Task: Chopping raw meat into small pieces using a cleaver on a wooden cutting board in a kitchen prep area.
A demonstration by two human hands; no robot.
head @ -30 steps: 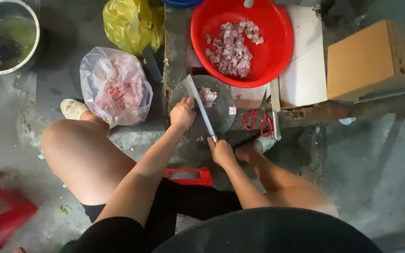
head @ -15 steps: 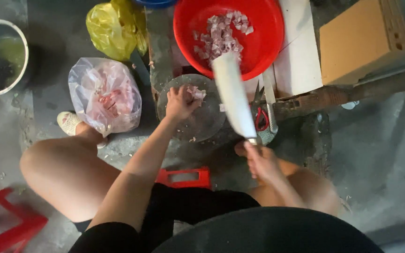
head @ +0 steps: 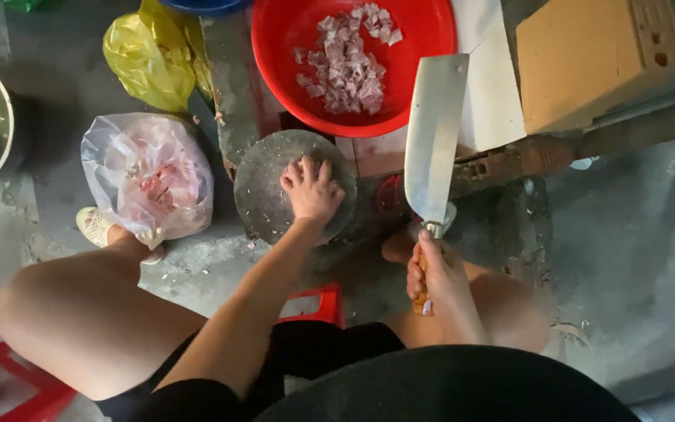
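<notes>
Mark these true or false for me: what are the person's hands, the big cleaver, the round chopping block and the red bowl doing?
1. The right hand grips a broad steel cleaver with a wooden handle, blade raised. True.
2. The left hand rests on the round dark chopping block. True.
3. The round red plastic bowl is empty. False: it holds small chopped pink meat pieces.
4. The cleaver's blade lies flat on the block. False: it is lifted, beside the block.
5. A clear plastic bag of pink meat lies left of the block. True.
</notes>
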